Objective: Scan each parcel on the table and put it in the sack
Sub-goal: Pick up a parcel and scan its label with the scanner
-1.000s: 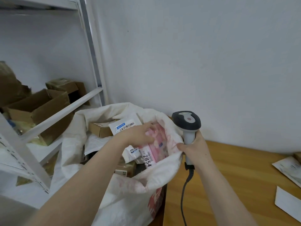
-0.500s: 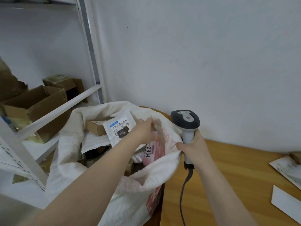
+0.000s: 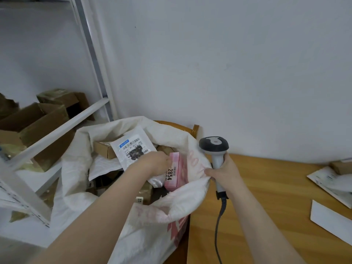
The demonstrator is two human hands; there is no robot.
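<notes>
Table (image 3: 266, 187) — right hand (image 3: 225, 173) grips scanner (image 3: 213, 144); left hand (image 3: 154, 161) maybe holding parcel (image 3: 174, 174)

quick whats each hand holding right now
left hand: closed on the top end of the pink parcel, inside the sack mouth.
right hand: closed round the scanner handle, also touching the sack rim.

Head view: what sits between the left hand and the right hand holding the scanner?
The pink parcel marked 2854, then the sack rim next to the right hand; the head view shows both.
</notes>
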